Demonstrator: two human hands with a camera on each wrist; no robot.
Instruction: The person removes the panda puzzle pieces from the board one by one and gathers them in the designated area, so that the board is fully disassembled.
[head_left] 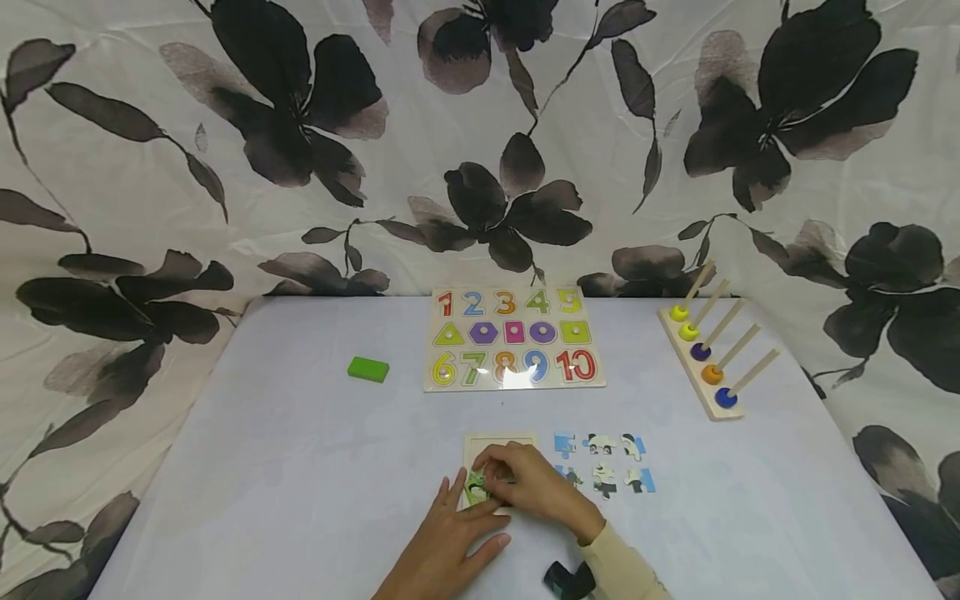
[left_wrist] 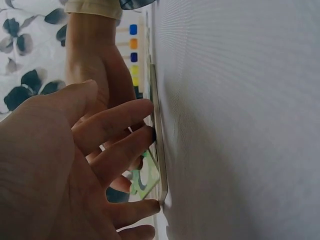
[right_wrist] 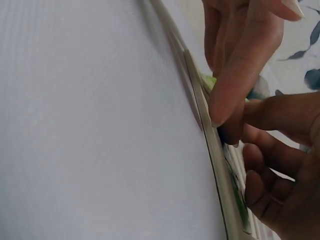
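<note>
A small wooden puzzle tray [head_left: 501, 438] lies flat near the middle of the table's front half, partly covered by both hands. My left hand [head_left: 453, 537] rests at its near left edge with fingers spread and fairly straight, fingertips touching the rim. From the right, my right hand [head_left: 536, 483] reaches over the tray and pinches a green puzzle piece [left_wrist: 146, 175], which stands tilted in the left wrist view. Green puzzle printing [head_left: 476, 490] shows between the hands. In the right wrist view, the fingers hide most of the piece.
Right of the tray lie several loose panda puzzle pieces [head_left: 603, 475]. Behind stands a number-and-shape board [head_left: 513, 387], with a green block [head_left: 368, 369] to its left. A peg stand with beads [head_left: 708, 396] is at right. A black object [head_left: 568, 581] sits by the right wrist.
</note>
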